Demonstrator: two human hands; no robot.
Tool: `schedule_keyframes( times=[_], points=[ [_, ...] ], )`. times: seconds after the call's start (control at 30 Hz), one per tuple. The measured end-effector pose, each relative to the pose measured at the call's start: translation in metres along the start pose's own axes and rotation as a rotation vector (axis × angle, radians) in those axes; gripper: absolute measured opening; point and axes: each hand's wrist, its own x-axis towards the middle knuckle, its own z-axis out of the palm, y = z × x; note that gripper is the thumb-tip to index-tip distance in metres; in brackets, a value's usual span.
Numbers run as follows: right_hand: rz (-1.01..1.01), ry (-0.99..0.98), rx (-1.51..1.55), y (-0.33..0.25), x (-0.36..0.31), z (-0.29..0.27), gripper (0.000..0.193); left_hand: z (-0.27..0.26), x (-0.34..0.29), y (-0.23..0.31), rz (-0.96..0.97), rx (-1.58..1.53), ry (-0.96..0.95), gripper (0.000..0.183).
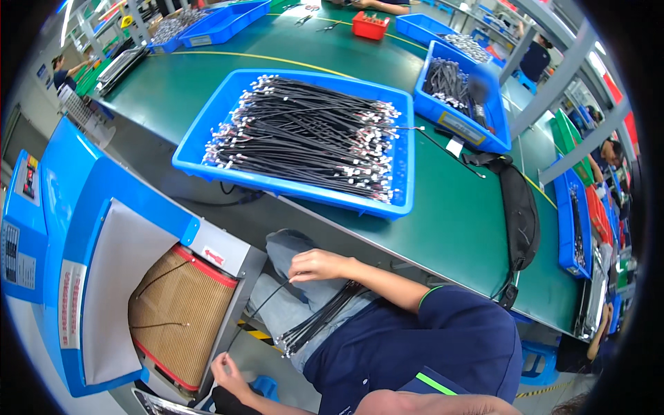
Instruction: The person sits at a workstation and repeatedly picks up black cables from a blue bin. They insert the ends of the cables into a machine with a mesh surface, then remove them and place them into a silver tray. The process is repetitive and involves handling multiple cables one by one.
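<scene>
A thin black cable (267, 300) with small end fittings stretches between my two hands above the gap beside my lap. My right hand (318, 266) pinches its upper end over my knee. Lower down, near the machine's edge, my left hand (229, 377) pinches the other end between thumb and fingertips. Across my thighs lies a bundle of similar black cables (319, 324). To the left, a blue machine (104, 200) has a ribbed tan conveyor belt (183, 304) with red edges. Two separate cables rest on that belt, partly under a pale flap (117, 290).
On the green table (449, 221), a large blue bin (294, 185) is heaped with black cables tipped with white connectors. A second blue bin (462, 135), a black strapped pouch (520, 214) and a red bin (370, 26) sit further off. Other people work around the tables.
</scene>
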Motion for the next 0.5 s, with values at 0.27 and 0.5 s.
schedule_keyframes(
  times=[0.27,0.5],
  points=[
    [0.009,0.057,-0.051,0.009,0.045,0.024,0.014,-0.019,0.076,-0.031,0.095,0.138,0.067,0.009],
    [0.049,0.098,0.08,0.007,0.053,0.025,0.015,-0.033,0.076,-0.022,0.124,0.178,0.079,0.007]
  ],
)
